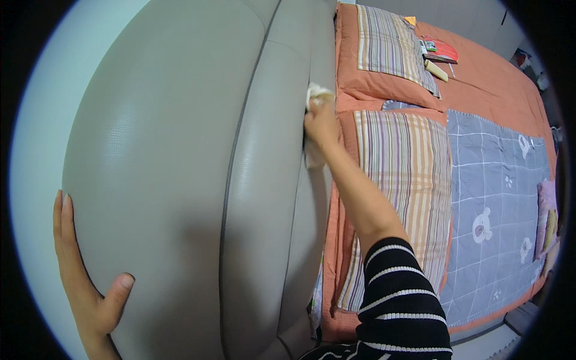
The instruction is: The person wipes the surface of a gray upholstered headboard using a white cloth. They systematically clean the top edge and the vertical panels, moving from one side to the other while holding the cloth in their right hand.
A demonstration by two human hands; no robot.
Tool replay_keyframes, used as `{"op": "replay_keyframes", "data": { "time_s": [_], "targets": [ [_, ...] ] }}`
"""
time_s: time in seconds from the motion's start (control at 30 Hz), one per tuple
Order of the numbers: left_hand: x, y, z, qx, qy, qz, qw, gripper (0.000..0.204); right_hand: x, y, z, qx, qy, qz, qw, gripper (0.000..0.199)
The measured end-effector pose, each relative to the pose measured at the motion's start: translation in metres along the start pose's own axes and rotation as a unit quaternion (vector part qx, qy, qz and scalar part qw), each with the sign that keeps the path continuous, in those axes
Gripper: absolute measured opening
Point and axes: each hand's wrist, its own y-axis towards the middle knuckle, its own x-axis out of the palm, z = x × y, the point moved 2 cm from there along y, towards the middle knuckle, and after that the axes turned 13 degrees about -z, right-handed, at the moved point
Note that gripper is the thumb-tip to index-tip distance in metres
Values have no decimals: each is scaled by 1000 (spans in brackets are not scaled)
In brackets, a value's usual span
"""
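Observation:
A grey padded headboard [162,150] with dark seams fills the left and middle of the view. My right hand [322,124] is closed on a whitish cloth [317,95] and presses it against the headboard's lower part, beside the bed. Part of the cloth hangs below the hand, and my fingers hide some of it. At the headboard's left edge rests my left hand [90,294], its fingers stretched out along the rim and the thumb apart on the padding. It holds nothing.
Two orange pillows with striped covers [402,156] lie against the headboard on the right. Beyond them are a grey checked mat [492,192] with bear figures, a red hand fan [442,50], a cream tube-like item [436,71] and a small pink pillow [545,210].

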Motion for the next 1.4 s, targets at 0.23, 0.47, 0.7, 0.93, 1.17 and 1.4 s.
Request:
{"op": "replay_keyframes", "data": {
  "time_s": [0.23,0.47,0.7,0.93,1.17,1.4],
  "targets": [
    [0,-3,0,-10,16,-7,1000,98,-11,-263,-40,6,98,-222,970,42],
    [0,-7,-5,-11,1,1,1000,99,-37,-273,27,-31,290,-325,900,30],
    [-2,-1,0,18,7,15,1000,97,-18,7,32,-51,276,-55,958,47],
    [1,-1,2,0,3,12,1000,95,1,-25,8,2,291,-89,953,53],
    [0,-1,-1,-5,7,10,1000,100,11,-308,-37,-90,185,-64,977,52],
    [1,-4,-4,5,16,10,1000,98,-22,-316,9,-54,309,-97,944,36]
  ]
}}
